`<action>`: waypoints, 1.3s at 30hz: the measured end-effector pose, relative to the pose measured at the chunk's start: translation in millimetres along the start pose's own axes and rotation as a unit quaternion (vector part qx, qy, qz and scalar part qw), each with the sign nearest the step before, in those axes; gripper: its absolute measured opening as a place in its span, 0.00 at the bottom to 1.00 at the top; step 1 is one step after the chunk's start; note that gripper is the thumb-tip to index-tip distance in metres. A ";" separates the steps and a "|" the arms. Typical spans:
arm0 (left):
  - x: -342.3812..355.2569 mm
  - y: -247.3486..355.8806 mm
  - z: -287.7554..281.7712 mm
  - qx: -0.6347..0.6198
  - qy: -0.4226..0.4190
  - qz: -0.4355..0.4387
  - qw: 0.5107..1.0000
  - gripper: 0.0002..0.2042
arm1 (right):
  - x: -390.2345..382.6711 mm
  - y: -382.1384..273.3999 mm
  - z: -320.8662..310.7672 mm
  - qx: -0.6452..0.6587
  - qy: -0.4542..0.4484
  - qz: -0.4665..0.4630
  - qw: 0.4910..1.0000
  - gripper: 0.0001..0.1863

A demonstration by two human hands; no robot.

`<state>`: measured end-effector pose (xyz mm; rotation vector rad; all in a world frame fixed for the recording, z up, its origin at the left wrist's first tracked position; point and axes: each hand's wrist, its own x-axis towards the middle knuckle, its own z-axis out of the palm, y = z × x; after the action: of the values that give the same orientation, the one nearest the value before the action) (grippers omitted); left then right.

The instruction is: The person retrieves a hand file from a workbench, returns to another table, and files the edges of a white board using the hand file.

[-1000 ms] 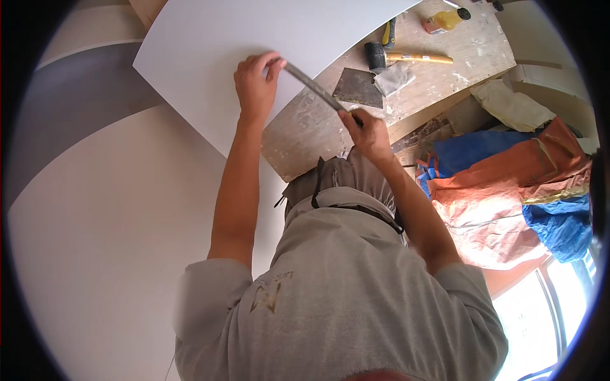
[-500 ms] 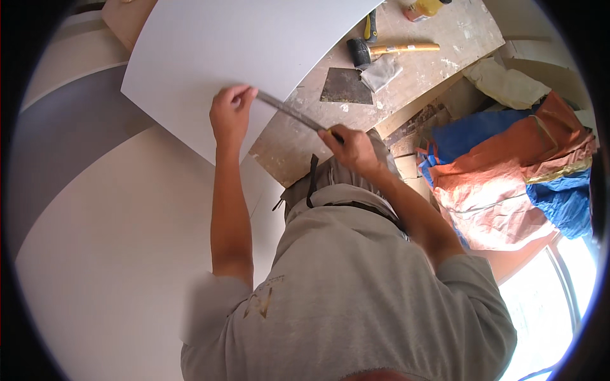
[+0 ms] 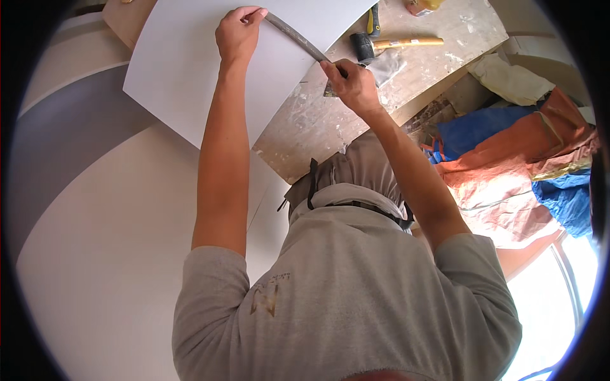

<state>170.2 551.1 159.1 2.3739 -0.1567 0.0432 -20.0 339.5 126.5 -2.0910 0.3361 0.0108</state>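
Note:
A narrow, slightly bowed grey strip point(image 3: 295, 36) spans between my two hands, above the right edge of a large white sheet point(image 3: 190, 76). Its exact kind is not clear. My left hand point(image 3: 238, 37) pinches the far end between thumb and fingers, over the sheet. Closed around the near end is my right hand point(image 3: 356, 87), above the worn workbench point(image 3: 298, 130); whatever part of the strip lies inside that fist is hidden. Just beyond the right hand are a black-headed mallet point(image 3: 363, 47) with a wooden handle and a greyish cloth or bag point(image 3: 389, 66).
A yellow-and-black tool handle point(image 3: 373, 20) lies past the mallet, and a container point(image 3: 420, 6) stands at the bench's far side. Orange tarpaulin point(image 3: 502, 165) and blue tarpaulin point(image 3: 476, 132) are heaped to the right. A pale panel point(image 3: 114, 254) spreads at the left.
Both hands have moved forward, carrying the strip farther over the white sheet. The strip now looks more bowed. My right hand now covers most of the dark flat plate on the bench.

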 end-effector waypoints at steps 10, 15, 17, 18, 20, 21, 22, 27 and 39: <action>-153.7 -21.1 -34.8 -0.008 0.002 -0.088 0.996 0.12 | -129.9 20.3 12.0 0.023 -0.048 -0.010 0.999 0.20; -106.6 -22.1 -20.8 -0.018 0.031 -0.053 0.998 0.12 | -83.6 19.7 8.8 0.005 -0.010 -0.043 0.999 0.18; -62.0 -21.1 -6.6 -0.029 0.031 -0.028 0.999 0.13 | -49.3 14.4 3.7 -0.041 -0.004 -0.021 0.999 0.22; -39.5 -20.7 -2.1 -0.023 0.025 -0.017 0.999 0.15 | -31.8 11.4 2.5 -0.039 -0.007 -0.025 0.999 0.22; 2.0 -17.1 8.4 -0.021 0.019 -0.005 1.000 0.17 | -2.4 7.5 -3.4 0.000 0.003 -0.023 1.000 0.26; 21.8 -15.8 11.2 -0.014 -0.016 0.002 1.000 0.16 | 9.8 4.8 -4.4 0.000 0.004 -0.026 1.000 0.26; 34.4 -14.3 7.8 -0.006 -0.050 0.009 0.999 0.15 | 20.8 0.6 -4.1 -0.022 0.018 -0.025 0.999 0.27; -6.3 7.0 -8.4 0.002 -0.044 -0.038 0.998 0.19 | -18.1 13.0 -6.1 -0.011 -0.021 0.002 1.000 0.24; -90.3 -18.5 -14.7 -0.023 0.000 -0.073 0.997 0.16 | -72.7 34.1 1.8 -0.025 -0.029 -0.026 0.999 0.24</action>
<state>83.2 583.6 150.0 2.3336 0.0159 -0.0289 -97.9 341.5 107.2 -2.1434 0.2497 0.0485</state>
